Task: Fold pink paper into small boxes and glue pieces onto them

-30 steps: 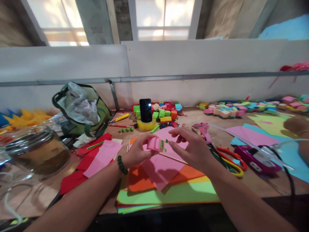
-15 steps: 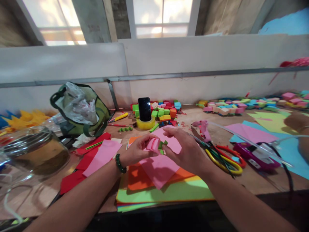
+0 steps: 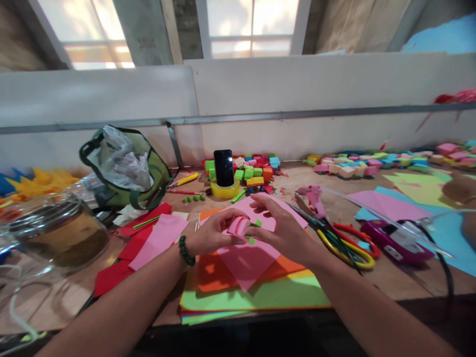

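My left hand (image 3: 217, 230), with a dark green bead bracelet on the wrist, pinches a small folded pink paper piece (image 3: 239, 226) over the stack of sheets. Close by on the right, my right hand (image 3: 280, 225) has its thumb stretched across a small green paper piece (image 3: 252, 241), whose middle is hidden. The other fingers of that hand are spread and raised. Whether the green piece is joined to the pink one I cannot tell. Beneath both hands lie pink sheets (image 3: 245, 270), an orange sheet (image 3: 210, 275) and light green sheets (image 3: 256, 299).
Scissors (image 3: 366, 258), a pink glue gun (image 3: 315, 198) and a purple device (image 3: 397, 243) lie to the right. Behind stand a phone (image 3: 223, 168) on a yellow tape roll (image 3: 225, 190) and several paper cubes (image 3: 253, 172). A glass jar (image 3: 59, 233) and a green bag (image 3: 158, 171) are left.
My right thumb has straightened across the green piece, and the right fingers have lifted and spread slightly. My left hand still holds the pink piece, which is turned a little.
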Action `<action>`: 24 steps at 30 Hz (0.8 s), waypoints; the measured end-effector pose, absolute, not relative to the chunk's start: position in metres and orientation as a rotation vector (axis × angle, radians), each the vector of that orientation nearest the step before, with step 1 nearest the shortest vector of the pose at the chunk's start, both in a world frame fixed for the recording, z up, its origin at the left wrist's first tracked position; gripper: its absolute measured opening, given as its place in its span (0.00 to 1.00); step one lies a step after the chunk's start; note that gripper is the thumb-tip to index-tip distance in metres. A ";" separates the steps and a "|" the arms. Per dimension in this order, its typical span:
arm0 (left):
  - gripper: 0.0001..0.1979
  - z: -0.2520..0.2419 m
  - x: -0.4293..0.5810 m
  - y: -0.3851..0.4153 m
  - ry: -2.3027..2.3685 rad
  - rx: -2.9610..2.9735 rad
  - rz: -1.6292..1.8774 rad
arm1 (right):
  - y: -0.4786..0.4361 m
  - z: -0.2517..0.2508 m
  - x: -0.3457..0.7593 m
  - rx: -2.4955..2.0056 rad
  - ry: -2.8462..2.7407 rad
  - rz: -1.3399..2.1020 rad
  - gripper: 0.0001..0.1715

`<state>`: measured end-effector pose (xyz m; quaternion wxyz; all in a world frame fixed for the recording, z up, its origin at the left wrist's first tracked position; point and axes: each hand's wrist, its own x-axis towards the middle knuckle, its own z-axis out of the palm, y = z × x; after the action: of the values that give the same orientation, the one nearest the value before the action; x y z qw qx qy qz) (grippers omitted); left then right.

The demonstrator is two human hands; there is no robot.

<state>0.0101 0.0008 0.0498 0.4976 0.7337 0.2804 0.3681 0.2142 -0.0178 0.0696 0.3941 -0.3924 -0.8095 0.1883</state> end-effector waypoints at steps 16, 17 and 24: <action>0.24 0.047 0.008 0.003 0.664 1.757 0.881 | -0.023 0.076 0.220 -0.924 -2.057 0.471 0.35; 0.24 0.047 0.008 0.003 0.663 1.759 0.871 | -0.024 0.076 0.220 -0.908 -2.077 0.426 0.36; 0.24 0.048 0.008 0.003 0.677 1.825 0.883 | -0.019 0.069 0.216 -0.867 -2.085 0.129 0.37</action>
<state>0.0081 0.0029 0.0482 0.4815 0.7483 0.2775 0.3622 0.2158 -0.0189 0.0693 0.4259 -0.3468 -0.8341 0.0518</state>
